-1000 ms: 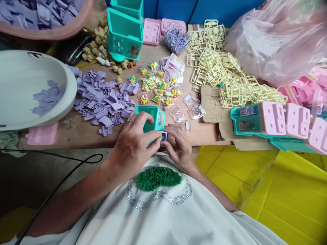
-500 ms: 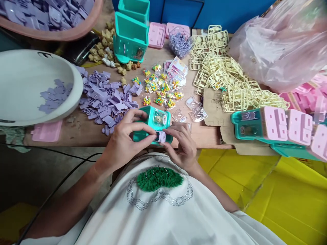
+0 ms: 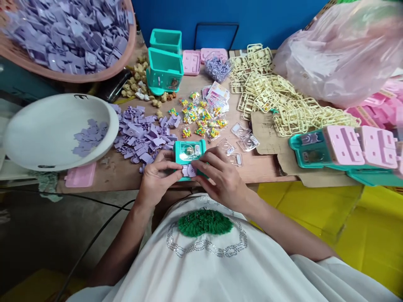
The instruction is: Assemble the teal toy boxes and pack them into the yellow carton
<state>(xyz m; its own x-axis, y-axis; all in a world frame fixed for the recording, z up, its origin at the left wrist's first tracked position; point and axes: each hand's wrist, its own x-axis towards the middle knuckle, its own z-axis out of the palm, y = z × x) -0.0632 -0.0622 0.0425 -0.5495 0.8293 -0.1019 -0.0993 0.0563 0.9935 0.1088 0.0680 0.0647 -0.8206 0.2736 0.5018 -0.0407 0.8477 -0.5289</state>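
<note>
Teal plastic, glossy and squared off, makes up the small box (image 3: 178, 153) held between the two hands at the centre of the frame, at the near edge of the wooden table (image 3: 258, 167). The left hand (image 3: 159, 174) grasps its lower left side, thumb and forefinger drawn together at one end of a lilac piece (image 3: 189, 170). The right hand (image 3: 220, 174) grips from the other side, fingers curled over the right end and partly hiding it, with fingertips against the lilac piece. That piece is pale and smooth, with a small dark round mark near its right end, and lies across the box's lower part. Above it, a clear window shows a pale, rounded shape behind it and a small white label at the right.

Just left of the box spreads a pile of lilac parts (image 3: 135, 132). Right of it lie clear plastic plates (image 3: 248, 142); above, bright candy-coloured packets (image 3: 201, 115) and printed cards (image 3: 217, 94). Farther out, a white basin (image 3: 37, 130) sits at left, a pink basket (image 3: 88, 79) of lilac parts at upper left, cream frames (image 3: 267, 90) at upper right, and teal boxes with pink ends (image 3: 344, 144) at the right edge.
</note>
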